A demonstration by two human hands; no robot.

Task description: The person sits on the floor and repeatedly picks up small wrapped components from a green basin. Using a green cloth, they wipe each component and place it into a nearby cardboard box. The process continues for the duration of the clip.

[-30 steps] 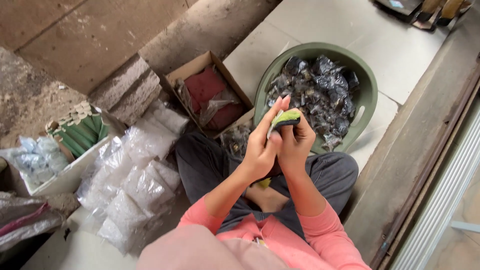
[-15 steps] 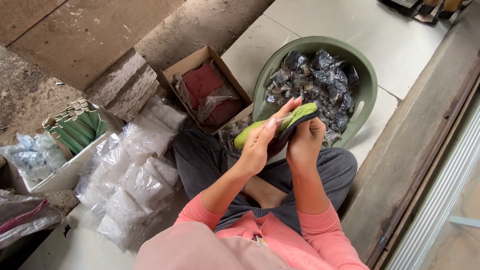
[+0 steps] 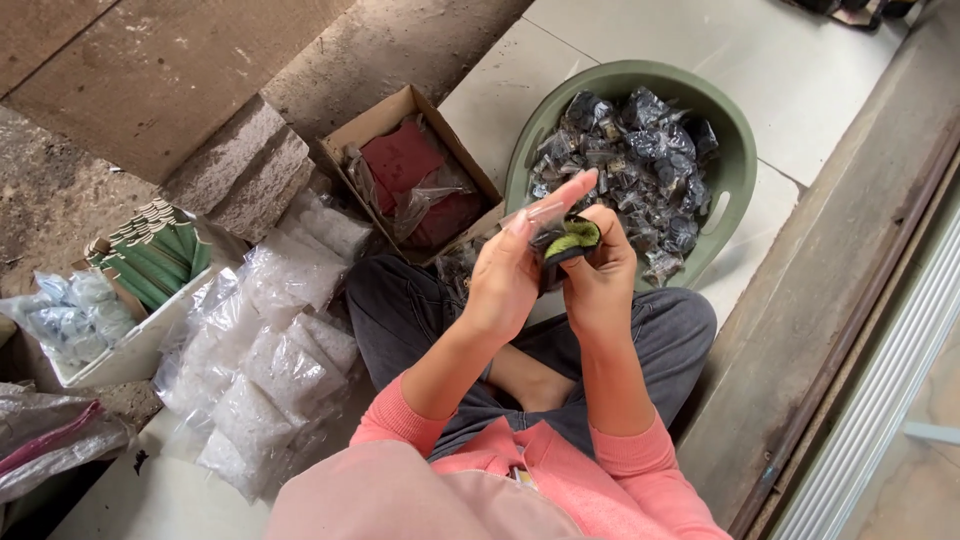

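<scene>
Two hands closed on one small packet.
A dark, green-topped packet (image 3: 568,243) is gripped by left hand (image 3: 520,275) and right hand (image 3: 600,275); beyond them, a green basin (image 3: 735,150).

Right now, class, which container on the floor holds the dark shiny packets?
The round green basin, just beyond the hands. The cardboard box holds red material; the white tray holds green sticks.

head view: worn on the person's head | faces steeply down over chest and crossed legs | near: both hands (image 3: 555,265) close beneath lens | farther: green basin (image 3: 735,150), cardboard box (image 3: 385,120), floor | single view, no overlap
</scene>
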